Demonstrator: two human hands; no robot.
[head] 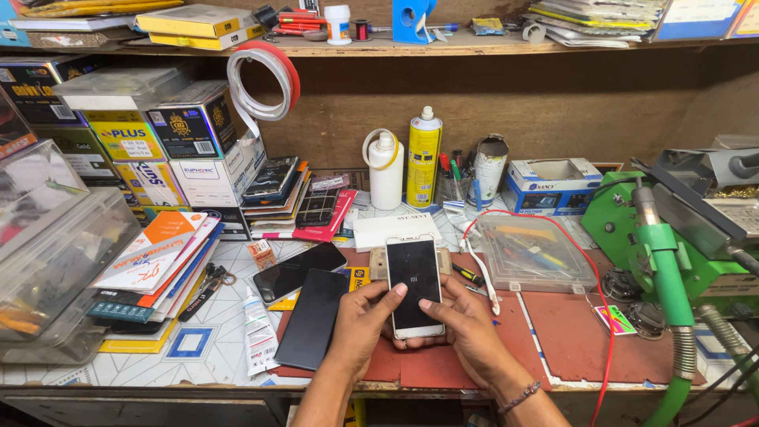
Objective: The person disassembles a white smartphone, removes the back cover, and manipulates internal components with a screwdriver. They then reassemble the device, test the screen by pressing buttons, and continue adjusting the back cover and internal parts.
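1. The white phone (414,285) is the landmark: it lies face up with a dark screen over the red mat (569,332), cradled in both hands near the front edge of the bench.
2. The left hand (362,320) wraps the phone's lower left side, thumb resting on the glass; the right hand (466,324) closes on the lower right, thumb on the screen too. Both hands are clamped on the phone, close together.
3. Just left of the phone lie two dark phones (304,296) and a white tube (257,332); just right, a clear plastic box (534,253) with a red wire (589,292) looped around it. Behind it stand a white bottle (387,170) and a yellow spray can (424,158).
4. The step in hand looks like inspecting or gripping the phone before work on it. Any next move seems to call for a steady two-handed hold and gentle thumb pressure on the glass.
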